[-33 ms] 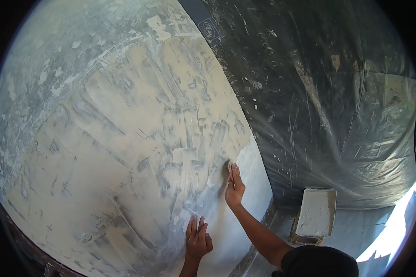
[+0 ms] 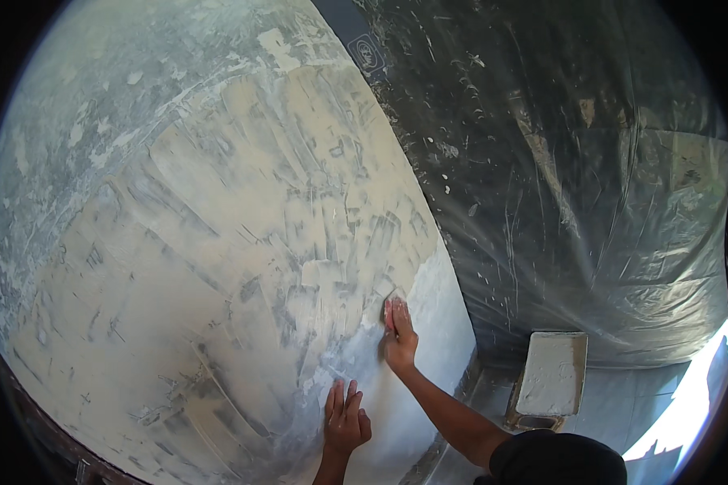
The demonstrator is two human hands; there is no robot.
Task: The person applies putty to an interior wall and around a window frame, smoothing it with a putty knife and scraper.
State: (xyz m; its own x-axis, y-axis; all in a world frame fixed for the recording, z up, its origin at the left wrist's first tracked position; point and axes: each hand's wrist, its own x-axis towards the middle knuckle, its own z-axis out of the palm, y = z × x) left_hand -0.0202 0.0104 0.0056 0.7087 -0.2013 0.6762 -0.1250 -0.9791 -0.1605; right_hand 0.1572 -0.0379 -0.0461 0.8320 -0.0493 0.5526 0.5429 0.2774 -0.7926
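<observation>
My right hand (image 2: pixel 400 338) presses on the wall (image 2: pixel 243 202), fingers stretched and held together over what looks like a thin flat blade (image 2: pixel 394 294). Only the pale edge of that piece shows beyond the fingertips; my fingers cover the rest. Lower and to the left, my left hand (image 2: pixel 346 418) rests on the wall with its fingers apart and nothing in it. Cream-coloured filler covers much of the wall in streaks and patches, with grey showing through. Around both hands the surface is whiter and smoother.
Dark plastic sheeting (image 2: pixel 558 178), creased and spattered with white, hangs along the wall's right edge. Below it a rectangular tray (image 2: pixel 579 368) of white paste (image 2: pixel 548 388) sits over another container (image 2: pixel 539 422). Bright light falls at the lower right.
My right hand has shifted slightly left and down along the wall, and the pale edge at its fingertips now shows. My left hand stays where it was.
</observation>
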